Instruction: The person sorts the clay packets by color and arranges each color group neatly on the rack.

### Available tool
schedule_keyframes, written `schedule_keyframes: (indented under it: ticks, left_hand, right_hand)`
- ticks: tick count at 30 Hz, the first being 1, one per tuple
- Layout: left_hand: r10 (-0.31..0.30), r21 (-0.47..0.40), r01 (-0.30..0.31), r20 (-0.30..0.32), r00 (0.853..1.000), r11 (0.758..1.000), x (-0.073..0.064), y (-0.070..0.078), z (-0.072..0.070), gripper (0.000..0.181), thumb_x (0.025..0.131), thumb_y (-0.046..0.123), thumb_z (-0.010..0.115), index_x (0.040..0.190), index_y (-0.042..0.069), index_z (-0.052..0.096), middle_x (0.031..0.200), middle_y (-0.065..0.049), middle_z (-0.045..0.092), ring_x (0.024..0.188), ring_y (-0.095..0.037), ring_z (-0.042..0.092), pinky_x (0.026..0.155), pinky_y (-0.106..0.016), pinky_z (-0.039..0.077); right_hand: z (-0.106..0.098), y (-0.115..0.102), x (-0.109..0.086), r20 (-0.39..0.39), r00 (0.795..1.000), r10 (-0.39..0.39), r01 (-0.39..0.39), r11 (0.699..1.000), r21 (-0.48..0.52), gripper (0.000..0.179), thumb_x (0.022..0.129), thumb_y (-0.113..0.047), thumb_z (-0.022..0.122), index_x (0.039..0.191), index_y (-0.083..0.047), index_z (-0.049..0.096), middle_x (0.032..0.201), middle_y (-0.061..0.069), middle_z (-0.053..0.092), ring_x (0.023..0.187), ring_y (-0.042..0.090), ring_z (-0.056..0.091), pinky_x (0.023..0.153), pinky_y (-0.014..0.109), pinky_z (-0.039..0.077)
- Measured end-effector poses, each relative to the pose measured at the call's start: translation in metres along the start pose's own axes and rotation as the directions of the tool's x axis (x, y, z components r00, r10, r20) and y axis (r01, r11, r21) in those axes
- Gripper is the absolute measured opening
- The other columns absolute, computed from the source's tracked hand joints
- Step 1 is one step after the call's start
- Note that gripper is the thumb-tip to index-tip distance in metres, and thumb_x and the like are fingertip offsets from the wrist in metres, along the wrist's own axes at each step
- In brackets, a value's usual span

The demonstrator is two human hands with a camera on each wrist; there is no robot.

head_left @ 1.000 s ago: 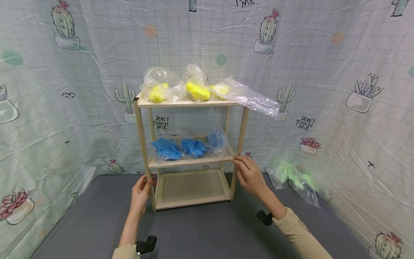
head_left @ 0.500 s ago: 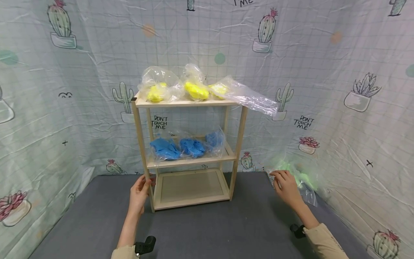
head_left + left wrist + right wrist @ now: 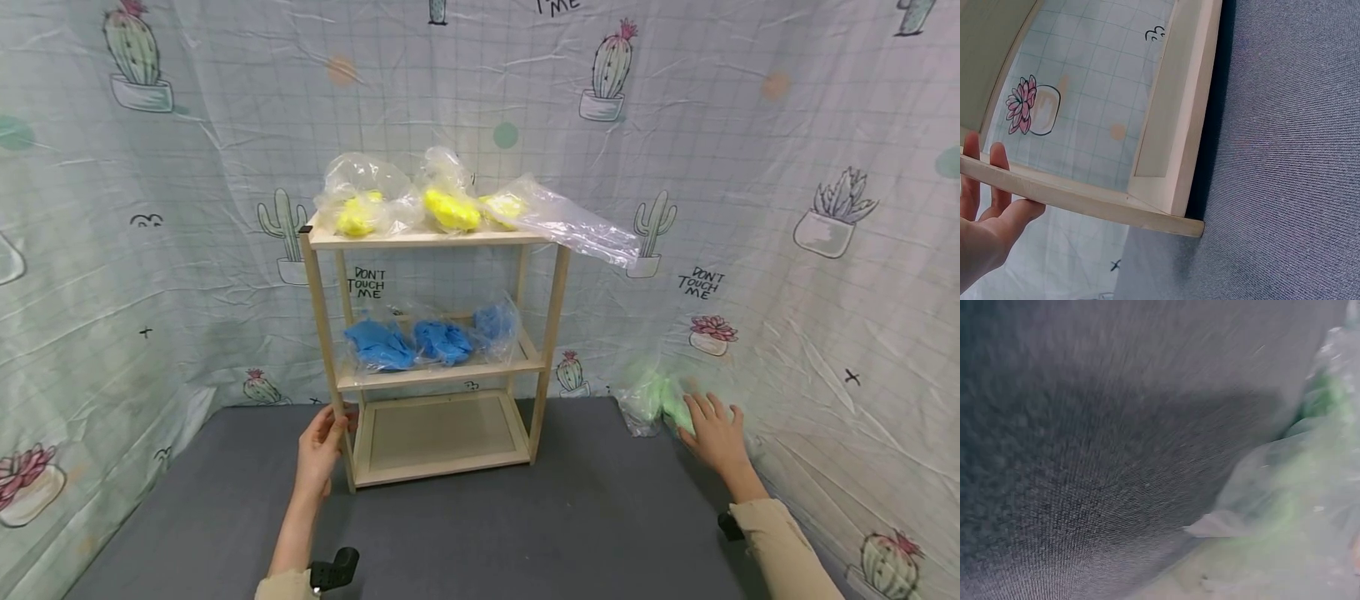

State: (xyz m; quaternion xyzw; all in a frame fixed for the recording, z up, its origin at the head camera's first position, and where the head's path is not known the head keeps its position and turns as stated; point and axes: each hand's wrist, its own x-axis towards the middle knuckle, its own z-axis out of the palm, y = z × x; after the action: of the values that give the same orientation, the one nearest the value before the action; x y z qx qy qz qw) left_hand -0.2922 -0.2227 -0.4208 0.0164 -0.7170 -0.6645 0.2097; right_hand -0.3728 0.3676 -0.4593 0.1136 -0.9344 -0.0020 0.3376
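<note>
A small wooden shelf rack with three levels stands on the grey table. My left hand grips its front left post, thumb on one side and fingers on the other in the left wrist view. At the right, my right hand reaches over clear plastic bags with light green contents, fingers spread and slightly bent. In the right wrist view, a blurred clear bag with green inside lies on the cloth, and a sliver of the hand shows at the right edge.
Several bagged items sit on the rack: yellow ones on top, blue ones on the middle shelf. One top bag hangs past the right edge. A cactus-print curtain surrounds the grey table.
My right hand has left the right end of the middle shelf and moved right to the green bags, its fingers spreading. My left hand stays on the post.
</note>
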Motion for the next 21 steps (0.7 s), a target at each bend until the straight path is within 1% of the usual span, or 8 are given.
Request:
schedule_keyframes:
  ticks: [2,4,6,9,11,13,15,21]
  left_hand:
    - [-0.001,0.004,0.001,-0.002,1.000,1.000,0.000,0.000,0.000,0.037,0.092,0.027,0.048,0.120,0.003,0.051,0.083,0.022,0.060,0.081,-0.003,0.057,0.053,-0.022,0.033]
    - [-0.001,0.000,0.001,-0.004,1.000,1.000,0.000,0.000,-0.001,0.036,0.092,0.027,0.048,0.119,0.004,0.051,0.081,0.022,0.060,0.081,-0.003,0.056,0.053,-0.022,0.033]
    - [-0.005,0.001,0.005,-0.008,1.000,1.000,0.000,0.000,-0.001,0.035,0.092,0.027,0.048,0.118,0.004,0.052,0.080,0.022,0.060,0.080,-0.002,0.056,0.053,-0.022,0.033]
    - [-0.004,-0.001,0.004,-0.006,1.000,1.000,0.000,0.000,0.001,0.037,0.092,0.027,0.048,0.119,0.002,0.051,0.081,0.022,0.060,0.078,0.000,0.055,0.053,-0.022,0.032]
    - [-0.004,0.001,0.004,-0.002,1.000,1.000,0.000,-0.001,0.001,0.037,0.092,0.027,0.048,0.119,0.002,0.051,0.083,0.021,0.061,0.077,0.002,0.055,0.053,-0.022,0.033]
    - [-0.001,-0.001,0.001,0.005,1.000,1.000,0.000,-0.001,0.001,0.038,0.092,0.028,0.048,0.119,0.001,0.050,0.084,0.020,0.061,0.078,0.001,0.056,0.053,-0.022,0.033]
    - [-0.001,-0.001,0.001,0.002,1.000,1.000,0.000,-0.001,0.001,0.039,0.092,0.028,0.048,0.120,0.001,0.050,0.083,0.019,0.061,0.079,-0.001,0.056,0.053,-0.023,0.033]
    - [0.002,0.014,-0.002,-0.005,1.000,1.000,0.000,0.000,-0.001,0.040,0.092,0.028,0.047,0.121,0.000,0.049,0.082,0.021,0.060,0.080,-0.001,0.057,0.053,-0.022,0.032]
  right_hand:
    - [0.003,0.003,0.001,0.049,0.999,0.007,-0.008,1.000,0.010,0.062,0.069,-0.021,0.075,0.120,0.002,0.047,0.118,0.024,0.049,0.114,0.044,0.036,0.087,0.068,0.022]
    - [0.007,0.006,0.002,0.115,0.993,0.034,-0.038,0.999,0.027,0.066,0.070,-0.026,0.075,0.122,0.001,0.044,0.119,0.025,0.048,0.115,0.046,0.033,0.086,0.071,0.018]
    - [0.010,0.007,0.004,0.192,0.979,0.071,-0.081,0.995,0.048,0.072,0.071,-0.033,0.073,0.126,0.001,0.040,0.121,0.027,0.045,0.117,0.049,0.029,0.086,0.074,0.013]
    - [0.014,0.010,0.003,0.294,0.949,0.114,-0.128,0.991,0.028,0.083,0.072,-0.044,0.071,0.131,0.001,0.034,0.121,0.032,0.043,0.118,0.053,0.024,0.088,0.075,0.007]
    - [0.015,0.010,0.001,0.332,0.935,0.127,-0.135,0.991,0.002,0.089,0.070,-0.046,0.071,0.134,0.001,0.030,0.119,0.034,0.043,0.118,0.054,0.025,0.088,0.075,0.006]
    - [0.015,0.010,-0.001,0.350,0.928,0.124,-0.122,0.992,-0.029,0.092,0.069,-0.043,0.073,0.136,0.000,0.027,0.114,0.035,0.046,0.116,0.055,0.027,0.089,0.075,0.008]
    - [0.016,0.009,-0.003,0.349,0.930,0.112,-0.104,0.994,-0.042,0.090,0.069,-0.035,0.075,0.136,-0.001,0.026,0.109,0.033,0.050,0.112,0.054,0.031,0.088,0.074,0.010]
    - [0.019,0.005,-0.005,0.292,0.955,0.058,-0.043,0.997,-0.057,0.075,0.072,-0.018,0.073,0.132,-0.001,0.033,0.094,0.023,0.057,0.101,0.046,0.041,0.085,0.071,0.018]
